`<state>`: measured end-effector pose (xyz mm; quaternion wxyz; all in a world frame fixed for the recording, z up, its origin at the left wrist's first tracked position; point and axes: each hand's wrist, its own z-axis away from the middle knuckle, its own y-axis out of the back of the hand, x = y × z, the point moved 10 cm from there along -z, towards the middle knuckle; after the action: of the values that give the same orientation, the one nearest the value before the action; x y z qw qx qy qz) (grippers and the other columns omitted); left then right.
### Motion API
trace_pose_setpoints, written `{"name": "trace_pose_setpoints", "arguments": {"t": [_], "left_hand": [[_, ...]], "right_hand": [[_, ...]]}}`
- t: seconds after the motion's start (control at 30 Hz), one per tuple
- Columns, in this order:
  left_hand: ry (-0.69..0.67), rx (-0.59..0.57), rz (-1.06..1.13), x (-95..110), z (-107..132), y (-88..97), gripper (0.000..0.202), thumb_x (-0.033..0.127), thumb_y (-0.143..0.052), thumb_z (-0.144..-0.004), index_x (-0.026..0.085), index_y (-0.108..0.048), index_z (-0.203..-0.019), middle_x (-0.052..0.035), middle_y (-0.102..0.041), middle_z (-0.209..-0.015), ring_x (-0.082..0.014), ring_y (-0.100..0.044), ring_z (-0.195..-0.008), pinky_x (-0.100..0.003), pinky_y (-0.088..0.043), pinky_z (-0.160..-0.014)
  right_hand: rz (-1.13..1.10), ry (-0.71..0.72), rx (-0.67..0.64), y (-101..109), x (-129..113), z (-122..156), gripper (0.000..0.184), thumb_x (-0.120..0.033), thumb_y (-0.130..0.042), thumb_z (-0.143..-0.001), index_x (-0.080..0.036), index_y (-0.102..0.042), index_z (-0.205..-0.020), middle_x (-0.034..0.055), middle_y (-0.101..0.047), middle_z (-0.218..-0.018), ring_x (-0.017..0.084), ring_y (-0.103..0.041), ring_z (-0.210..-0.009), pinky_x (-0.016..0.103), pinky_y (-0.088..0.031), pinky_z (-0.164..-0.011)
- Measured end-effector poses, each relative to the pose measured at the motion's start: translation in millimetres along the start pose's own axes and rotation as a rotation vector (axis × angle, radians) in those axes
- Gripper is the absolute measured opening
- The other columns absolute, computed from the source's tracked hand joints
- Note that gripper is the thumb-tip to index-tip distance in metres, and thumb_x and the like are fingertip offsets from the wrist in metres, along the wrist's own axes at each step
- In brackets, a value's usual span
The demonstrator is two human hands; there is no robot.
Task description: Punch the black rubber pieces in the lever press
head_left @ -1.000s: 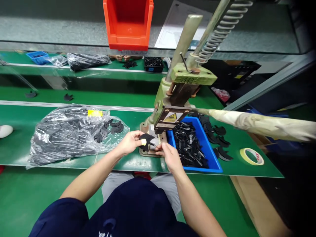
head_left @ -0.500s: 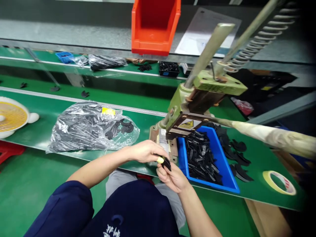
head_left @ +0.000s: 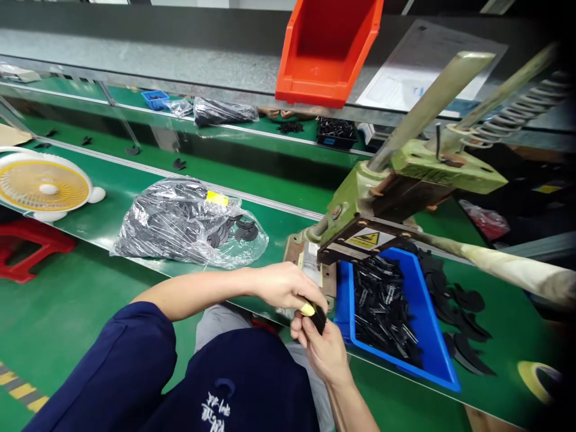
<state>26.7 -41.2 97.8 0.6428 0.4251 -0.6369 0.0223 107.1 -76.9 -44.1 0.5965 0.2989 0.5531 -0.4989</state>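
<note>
My left hand (head_left: 283, 287) and my right hand (head_left: 321, 350) meet just in front of the bench edge, both pinched on one small black curved part (head_left: 318, 316). A yellow cap covers a left fingertip. Right behind the hands stands a green hand press (head_left: 360, 198) with a warning sticker and a long wrapped lever (head_left: 508, 270). A blue tray (head_left: 434, 354) of small black pieces sits to the right of the press base.
A clear plastic bag (head_left: 180, 225) of black parts lies to the left. Loose black parts (head_left: 463, 306) and a tape roll (head_left: 537, 378) lie right of the tray. An orange bin (head_left: 328, 54) hangs above. A white and yellow fan (head_left: 42, 186) and a red stool (head_left: 27, 252) are at far left.
Both hands have drawn the black part back from the press base towards my body. The view has swung left, bringing the fan and stool into sight.
</note>
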Motion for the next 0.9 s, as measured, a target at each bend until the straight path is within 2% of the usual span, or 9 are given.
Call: {"name": "trace_pose_setpoints", "arguments": {"t": [0.1,0.23,0.3,0.37,0.47,0.6,0.73,0.8,0.9], "left_hand": [[0.055,0.149,0.188,-14,4,11.4,0.020,0.029,-0.072,-0.086,0.017,-0.074,-0.102,-0.0077,-0.074,-0.101,-0.0186,-0.069,-0.091,-0.024,-0.052,-0.082],[0.188,0.311,0.334,-44,18,12.4,0.027,0.038,-0.074,-0.084,0.012,-0.071,-0.093,-0.0045,-0.068,-0.084,-0.0147,-0.063,-0.074,-0.023,-0.051,-0.067],[0.188,0.363,0.274,-47,24,14.3,0.025,0.037,-0.072,-0.086,0.012,-0.071,-0.091,-0.0037,-0.066,-0.082,-0.0135,-0.062,-0.071,-0.023,-0.051,-0.065],[0.141,0.427,0.100,-41,31,22.1,0.019,0.032,-0.068,-0.089,0.014,-0.072,-0.092,-0.0041,-0.068,-0.085,-0.0137,-0.064,-0.075,-0.024,-0.052,-0.069],[0.007,0.539,-0.253,-22,45,35.3,0.015,0.022,-0.059,-0.095,0.017,-0.073,-0.098,-0.0059,-0.071,-0.091,-0.0150,-0.067,-0.083,-0.026,-0.055,-0.076],[-0.203,0.661,-0.683,-6,71,37.6,0.023,0.011,-0.049,-0.096,0.018,-0.069,-0.104,-0.0081,-0.073,-0.097,-0.0167,-0.069,-0.093,-0.027,-0.058,-0.080],[-0.335,0.732,-0.788,-7,90,37.1,0.019,0.009,-0.051,-0.095,0.018,-0.066,-0.105,-0.0089,-0.074,-0.099,-0.0181,-0.070,-0.099,-0.031,-0.060,-0.083],[-0.341,0.751,-0.789,-12,95,39.4,0.019,0.009,-0.052,-0.094,0.017,-0.065,-0.104,-0.0092,-0.074,-0.098,-0.0183,-0.071,-0.099,-0.031,-0.061,-0.082],[-0.323,0.761,-0.779,-22,98,42.9,0.019,0.008,-0.052,-0.094,0.017,-0.066,-0.103,-0.0088,-0.074,-0.098,-0.0179,-0.070,-0.099,-0.031,-0.061,-0.083]], "right_hand": [[-0.104,-0.013,-0.041,-11,-6,-2,0.051,-0.069,-0.065,-0.077,-0.019,-0.062,-0.084,-0.0002,-0.056,-0.058,0.010,-0.046,-0.046,0.025,-0.033,-0.042],[-0.127,-0.026,-0.059,-13,-12,-10,0.054,-0.072,-0.068,-0.072,-0.019,-0.062,-0.082,-0.0030,-0.051,-0.053,0.010,-0.046,-0.043,0.025,-0.034,-0.040],[-0.080,-0.035,-0.038,-8,-10,-15,0.056,-0.072,-0.067,-0.073,-0.017,-0.065,-0.085,0.0012,-0.059,-0.058,0.012,-0.051,-0.046,0.026,-0.038,-0.040],[0.000,-0.032,0.019,3,-8,-19,0.057,-0.072,-0.064,-0.076,-0.016,-0.067,-0.091,0.0069,-0.068,-0.071,0.014,-0.059,-0.054,0.027,-0.045,-0.045],[0.177,-0.003,0.167,37,-14,-19,0.059,-0.070,-0.063,-0.077,-0.017,-0.068,-0.102,0.0106,-0.073,-0.089,0.017,-0.065,-0.067,0.032,-0.055,-0.060],[0.473,0.035,0.424,113,-39,-12,0.063,-0.071,-0.054,-0.080,-0.018,-0.066,-0.110,0.0117,-0.073,-0.095,0.020,-0.067,-0.076,0.041,-0.058,-0.078],[0.837,0.010,0.587,188,-56,-13,0.059,-0.067,-0.063,-0.069,-0.019,-0.071,-0.103,0.0152,-0.070,-0.108,0.030,-0.066,-0.095,0.053,-0.049,-0.100],[0.987,-0.028,0.582,208,-51,-19,0.056,-0.062,-0.068,-0.064,-0.020,-0.073,-0.101,0.0162,-0.069,-0.110,0.034,-0.064,-0.102,0.057,-0.044,-0.105],[1.148,-0.071,0.529,220,-34,-27,0.056,-0.057,-0.068,-0.064,-0.022,-0.072,-0.107,0.0152,-0.069,-0.112,0.034,-0.063,-0.103,0.056,-0.046,-0.102]]}}
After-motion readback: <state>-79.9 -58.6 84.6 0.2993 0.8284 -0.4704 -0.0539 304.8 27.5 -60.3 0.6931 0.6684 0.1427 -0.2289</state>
